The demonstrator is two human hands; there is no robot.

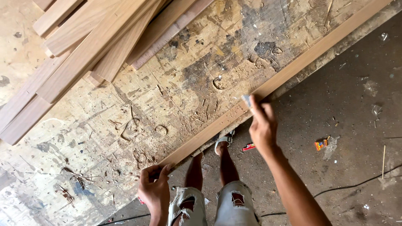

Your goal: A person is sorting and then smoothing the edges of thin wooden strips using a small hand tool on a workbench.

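Note:
A long pale wooden strip (pixel 301 62) lies along the near edge of a scarred, stained workbench (pixel 176 96). My left hand (pixel 154 188) grips the strip's near end at the bench corner. My right hand (pixel 262 125) presses a small whitish piece (pixel 246 100), pinched in its fingers, against the strip's edge about midway along. What the piece is I cannot make out.
Several wooden planks (pixel 83 46) are stacked at the bench's far left. Below me are my legs in torn shorts and a sandalled foot (pixel 224 140). The dark floor holds a small red item (pixel 248 147), an orange wrapper (pixel 321 145) and a black cable (pixel 351 186).

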